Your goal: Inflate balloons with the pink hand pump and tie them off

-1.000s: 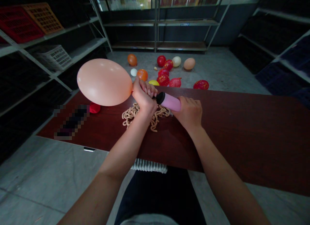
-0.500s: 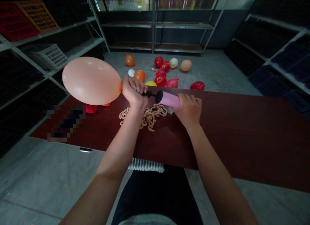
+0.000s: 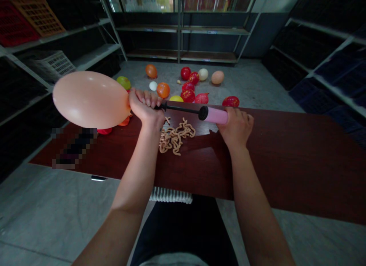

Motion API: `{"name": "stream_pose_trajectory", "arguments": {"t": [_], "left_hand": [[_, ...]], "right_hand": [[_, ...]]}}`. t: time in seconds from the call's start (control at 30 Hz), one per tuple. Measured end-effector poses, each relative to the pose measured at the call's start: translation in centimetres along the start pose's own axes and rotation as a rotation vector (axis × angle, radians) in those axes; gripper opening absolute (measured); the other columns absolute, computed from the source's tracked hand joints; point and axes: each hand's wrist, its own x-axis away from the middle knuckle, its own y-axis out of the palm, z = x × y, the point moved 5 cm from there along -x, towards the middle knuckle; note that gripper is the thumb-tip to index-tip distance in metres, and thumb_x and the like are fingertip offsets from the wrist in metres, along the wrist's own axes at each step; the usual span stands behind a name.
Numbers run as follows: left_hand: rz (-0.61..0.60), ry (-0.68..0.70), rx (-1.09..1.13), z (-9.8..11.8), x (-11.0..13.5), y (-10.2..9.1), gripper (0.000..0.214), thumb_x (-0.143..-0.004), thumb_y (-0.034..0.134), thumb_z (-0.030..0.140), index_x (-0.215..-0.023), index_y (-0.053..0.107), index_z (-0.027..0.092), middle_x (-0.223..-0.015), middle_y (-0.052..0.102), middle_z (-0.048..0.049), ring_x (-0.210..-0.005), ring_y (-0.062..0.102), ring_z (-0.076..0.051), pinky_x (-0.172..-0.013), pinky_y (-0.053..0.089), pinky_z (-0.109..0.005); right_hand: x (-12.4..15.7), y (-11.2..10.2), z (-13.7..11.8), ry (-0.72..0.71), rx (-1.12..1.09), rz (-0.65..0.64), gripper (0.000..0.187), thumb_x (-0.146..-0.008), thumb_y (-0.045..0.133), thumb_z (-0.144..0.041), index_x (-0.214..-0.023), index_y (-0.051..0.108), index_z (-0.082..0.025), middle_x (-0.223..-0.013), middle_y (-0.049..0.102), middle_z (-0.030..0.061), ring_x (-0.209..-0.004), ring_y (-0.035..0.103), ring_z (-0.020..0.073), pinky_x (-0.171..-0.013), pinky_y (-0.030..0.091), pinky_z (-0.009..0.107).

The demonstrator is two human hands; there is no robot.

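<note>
My left hand (image 3: pixel 145 105) is closed around the neck of a large inflated peach balloon (image 3: pixel 90 100) and the black end of a balloon pump. The balloon points out to the left; its joint with the pump is hidden by my fingers. My right hand (image 3: pixel 236 126) grips the pink barrel of the balloon pump (image 3: pixel 215 115). Between my hands a long stretch of black rod shows, so the pump is drawn out. Below it, a tangle of uninflated beige long balloons (image 3: pixel 174 138) lies on the dark red table (image 3: pixel 197 170).
Red and orange balloons (image 3: pixel 124 121) lie at the table's left, near a pixelated dark object (image 3: pixel 76 147). Beyond the table, several inflated balloons (image 3: pixel 188 95) rest on the floor. Shelves (image 3: pixel 208 31) stand at the back and sides, with crates (image 3: pixel 38 18) on the left.
My hands have moved apart, the left one leftward with the peach balloon and the right one rightward with the pink barrel. More of the pump's black rod now shows.
</note>
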Motion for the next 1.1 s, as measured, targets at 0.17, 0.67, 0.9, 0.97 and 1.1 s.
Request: {"name": "stream_pose_trajectory", "arguments": {"t": [0.17,0.67,0.9,0.97,1.1], "left_hand": [[-0.026,0.041,-0.065,0.4,-0.5,-0.2,0.047,-0.099,0.034,0.025,-0.054,0.019,0.021,-0.044,0.017,0.0047,-0.035,0.014,-0.01,-0.039,0.018,-0.028],[0.072,0.03,-0.152,0.4,0.4,-0.1,0.052,-0.1,0.037,0.045,-0.056,0.022,0.02,-0.045,0.026,0.0027,-0.037,0.018,-0.01,-0.038,0.022,-0.026],[0.019,-0.002,-0.089,-0.5,1.5,0.7,0.055,-0.099,0.036,0.057,-0.059,0.023,0.021,-0.047,0.019,0.0047,-0.038,0.016,-0.01,-0.038,0.02,-0.026],[-0.037,-0.004,-0.061,-1.0,2.0,1.1,0.054,-0.1,0.036,0.053,-0.059,0.021,0.021,-0.046,0.016,0.0056,-0.038,0.014,-0.009,-0.038,0.017,-0.026],[-0.085,-0.042,-0.019,-2.2,2.9,1.6,0.052,-0.104,0.033,0.043,-0.058,0.02,0.022,-0.045,0.014,0.006,-0.035,0.014,-0.008,-0.037,0.015,-0.026]], "right_hand": [[0.0,0.2,0.2,-0.002,-0.011,0.009,0.034,-0.082,0.055,-0.032,-0.114,0.059,-0.019,-0.099,0.065,0.0103,-0.093,0.055,0.0267,-0.087,0.034,0.041],[-0.1,0.5,-0.2,-0.04,-0.044,-0.029,0.029,-0.078,0.058,-0.035,-0.102,0.06,-0.018,-0.095,0.066,0.011,-0.089,0.056,0.0283,-0.077,0.035,0.039],[0.3,0.1,-1.8,-0.102,-0.047,-0.111,0.029,-0.077,0.06,-0.034,-0.1,0.058,-0.018,-0.095,0.067,0.0109,-0.09,0.058,0.0287,-0.077,0.036,0.039],[0.5,0.0,-2.5,-0.132,-0.062,-0.127,0.029,-0.076,0.062,-0.034,-0.1,0.058,-0.018,-0.095,0.068,0.0108,-0.09,0.059,0.0286,-0.077,0.037,0.038],[0.8,0.0,-4.2,-0.182,-0.106,-0.134,0.031,-0.076,0.063,-0.038,-0.098,0.059,-0.018,-0.094,0.069,0.0112,-0.088,0.06,0.028,-0.076,0.038,0.037]]}}
